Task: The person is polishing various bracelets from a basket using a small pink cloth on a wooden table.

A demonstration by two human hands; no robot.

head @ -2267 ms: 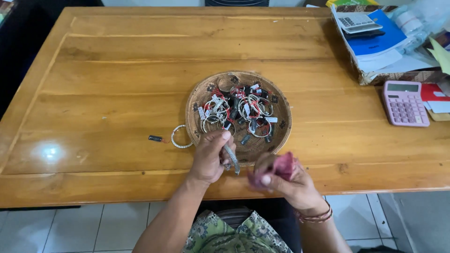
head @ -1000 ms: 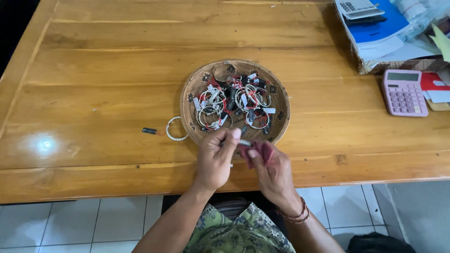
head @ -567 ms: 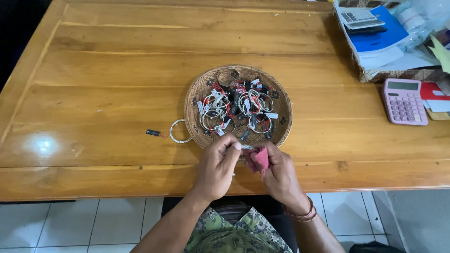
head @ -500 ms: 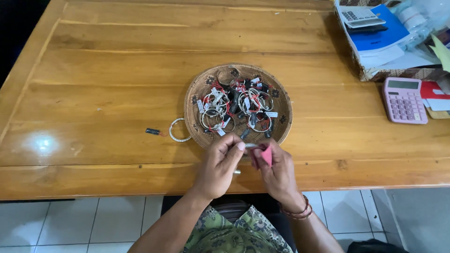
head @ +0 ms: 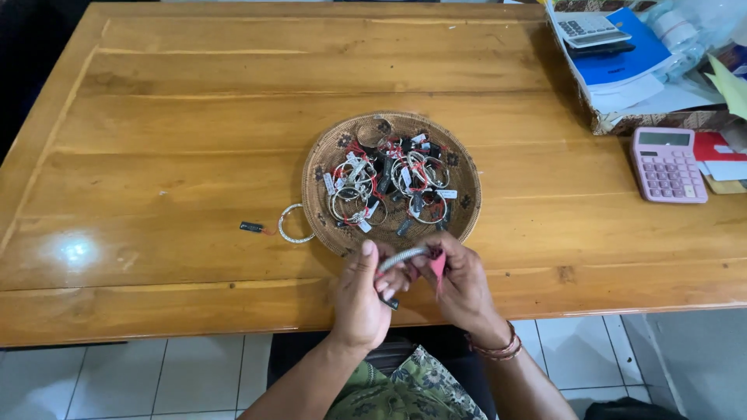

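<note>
Hands [head: 412, 284] rubbing silver bangle [head: 403, 257] with pink cloth [head: 438, 264], bangle-filled woven tray [head: 467, 204] beyond, loose ring [head: 293, 224] left

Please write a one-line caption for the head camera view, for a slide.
Left hand and right hand hold a silver bangle and pink cloth beside a woven tray.

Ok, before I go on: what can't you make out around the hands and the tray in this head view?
- Silver bangle: its lower part is covered by the left hand.
- Pink cloth: mostly hidden inside the right hand; its size is unclear.
- Tags on the bangles in the woven tray: too small to tell apart.
- Small dark piece beside the loose ring: too small to identify.
- Box of papers: cut off by the top edge.
</note>
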